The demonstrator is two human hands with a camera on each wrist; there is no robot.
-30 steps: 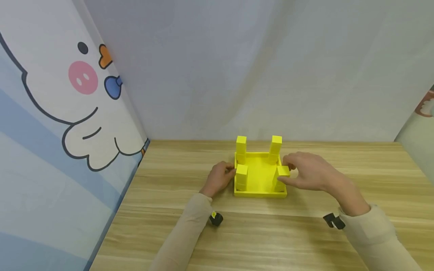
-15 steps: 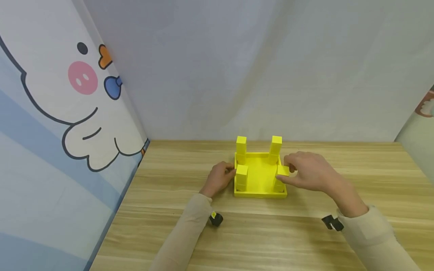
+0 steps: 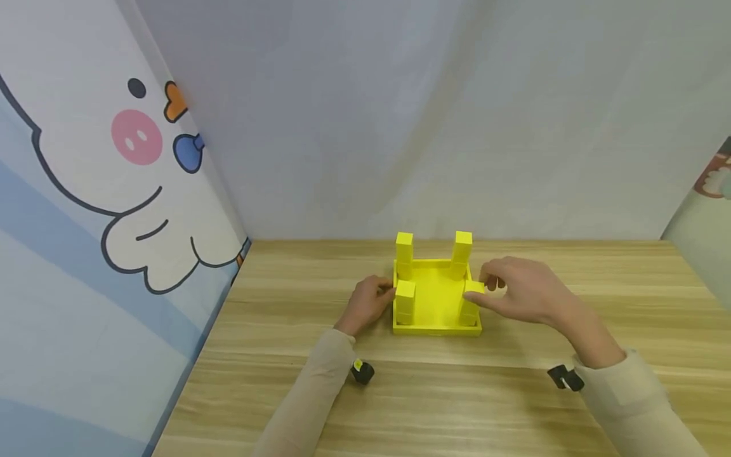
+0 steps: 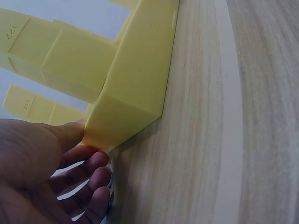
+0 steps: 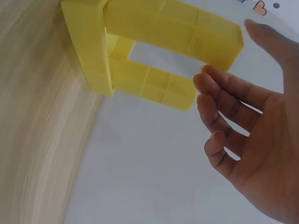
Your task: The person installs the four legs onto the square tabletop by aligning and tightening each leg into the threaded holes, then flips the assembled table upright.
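A yellow tray point(image 3: 436, 331) stands on the table with a stack of yellow blocks upright at each corner. My left hand point(image 3: 365, 304) pinches the tray's left side; in the left wrist view the thumb point(image 4: 70, 133) lies at the wall's top edge and the fingers lie outside it. Around the top of the front right stack point(image 3: 469, 311) is my right hand point(image 3: 525, 289), thumb on the near side. The right wrist view shows a gap between the thumb point(image 5: 268, 39) and the top block point(image 5: 217, 44), with the other fingers loosely bent close beside it; whether one touches is unclear.
The front left stack point(image 3: 405, 303) and two back stacks point(image 3: 404, 254) rise well above the tray's rim. A pale cloth wall point(image 3: 342, 127) closes off the table's point(image 3: 285, 285) back edge. A cartoon-printed panel point(image 3: 137, 190) stands on the left.
My right thumb and fingers have spread slightly apart around the top block. The left hand and the tray stay in place, and the head view has shifted a little.
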